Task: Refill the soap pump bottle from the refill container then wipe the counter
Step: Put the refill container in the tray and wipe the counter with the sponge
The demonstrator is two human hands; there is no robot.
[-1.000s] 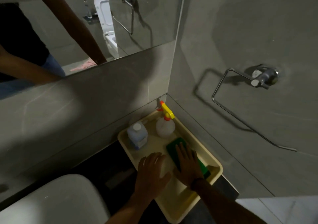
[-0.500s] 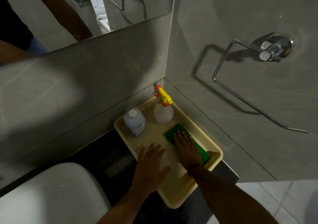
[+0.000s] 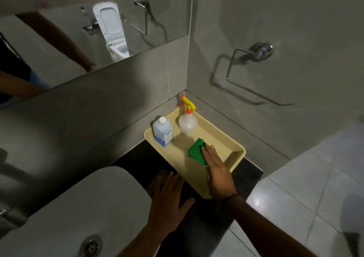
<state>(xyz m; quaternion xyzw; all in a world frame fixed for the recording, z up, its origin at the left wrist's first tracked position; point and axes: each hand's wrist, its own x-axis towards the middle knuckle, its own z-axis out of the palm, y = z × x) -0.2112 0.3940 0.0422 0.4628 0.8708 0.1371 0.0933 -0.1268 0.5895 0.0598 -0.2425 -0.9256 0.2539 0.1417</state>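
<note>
A beige tray [image 3: 234,144] sits in the corner of the dark counter [image 3: 246,175]. On it stand a blue refill container with a white cap [image 3: 162,131] and a clear spray bottle with a yellow and orange trigger [image 3: 187,121]. A folded green cloth [image 3: 196,151] lies on the tray. My right hand [image 3: 216,170] lies flat with its straight fingers on the cloth. My left hand [image 3: 167,201] is spread flat over the dark counter beside the tray's near left edge, holding nothing.
A white basin [image 3: 69,213] with a metal drain [image 3: 91,245] fills the lower left. A chrome towel ring [image 3: 254,73] hangs on the right wall. A mirror [image 3: 94,30] runs along the back wall. White floor tiles [image 3: 315,187] show at the right.
My left hand has left the tray and now lies over the counter nearer to me. My right hand stays on the green cloth. The camera has pulled back and tilted.
</note>
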